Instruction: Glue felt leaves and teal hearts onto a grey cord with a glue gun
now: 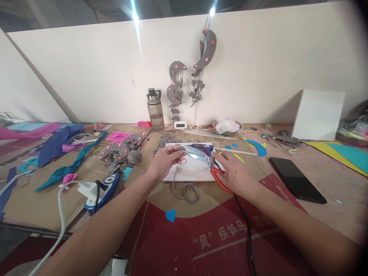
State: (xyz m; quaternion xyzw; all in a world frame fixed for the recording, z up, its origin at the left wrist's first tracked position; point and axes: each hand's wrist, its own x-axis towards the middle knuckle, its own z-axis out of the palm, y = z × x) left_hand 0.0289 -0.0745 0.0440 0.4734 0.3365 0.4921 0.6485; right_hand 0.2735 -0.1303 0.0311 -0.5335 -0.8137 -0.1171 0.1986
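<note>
My right hand (230, 168) grips a pair of scissors (198, 154) by the red handles, with the blades pointing left. The thumb and fingers of my left hand (169, 159) pinch a small grey piece at the blade tips; grey yarn (179, 168) trails down from it. That yarn runs to a loose coil (191, 193) on the cardboard. Beneath both hands lies a white sheet (198, 173). A dark blue item (204, 147) is partly hidden behind the scissors. Whether the blades touch the grey piece, I cannot tell.
A black phone (297, 180) lies right. At left are a power strip (105, 191) and grey felt pieces with yarn (120, 153). A water bottle (155, 111) stands at the back. A black cable (247, 230) runs under my right forearm, near a blue paper heart (170, 215).
</note>
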